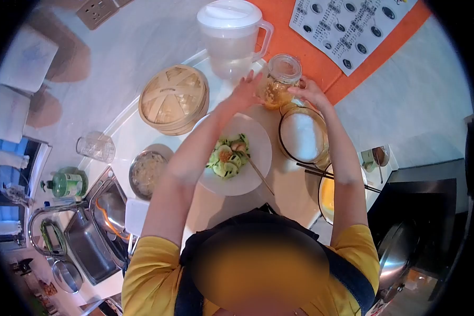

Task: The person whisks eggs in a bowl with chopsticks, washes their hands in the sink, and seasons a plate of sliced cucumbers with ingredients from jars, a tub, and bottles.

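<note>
"Where's the lidded glass jar (279,92)?"
"Right of the water pitcher (229,42); the left hand (245,92) is just beside it, fingers spread wide; the right hand (313,95) has fingers at its right side; whether they grip, I cannot tell."

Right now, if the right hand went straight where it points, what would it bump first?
Probably the glass jar: the right hand points at its side and may already touch it.
</note>
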Demonstrator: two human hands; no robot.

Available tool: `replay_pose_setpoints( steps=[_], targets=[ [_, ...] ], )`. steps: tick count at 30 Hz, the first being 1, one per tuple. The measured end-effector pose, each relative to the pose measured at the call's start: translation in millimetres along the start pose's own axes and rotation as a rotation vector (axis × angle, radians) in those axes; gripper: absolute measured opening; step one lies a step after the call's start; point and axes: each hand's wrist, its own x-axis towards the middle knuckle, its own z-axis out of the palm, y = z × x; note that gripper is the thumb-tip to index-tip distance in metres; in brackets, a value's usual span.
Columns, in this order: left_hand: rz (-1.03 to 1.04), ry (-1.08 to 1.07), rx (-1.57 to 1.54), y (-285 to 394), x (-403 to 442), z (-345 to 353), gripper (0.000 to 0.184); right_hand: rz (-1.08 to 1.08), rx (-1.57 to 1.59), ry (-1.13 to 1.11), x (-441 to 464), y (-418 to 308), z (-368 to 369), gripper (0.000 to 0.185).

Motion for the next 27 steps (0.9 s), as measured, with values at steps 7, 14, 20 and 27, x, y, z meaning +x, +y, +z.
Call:
replay_pose_setpoints(
  steps=[7,14,20,27],
  targets=[
    [-0.119,0.43,-0.352,29,-158,-53,0.058,-0.197,-0.007,0.272,-65,20,-9,0.058],
    [-0.441,0.912,-0.504,25,-318,33,0.044,-0.227,0.375,0.208,-164,0,58,0.025],
    [-0.692,0.642,-1.121,58,-326,66,0.052,-0.603,-0.392,0.041,-201,17,135,0.026],
    [-0.599,0.586,-1.348,50,-288,83,0.044,-0.849,-0.626,0.006,-209,26,164,0.035]
  ],
)
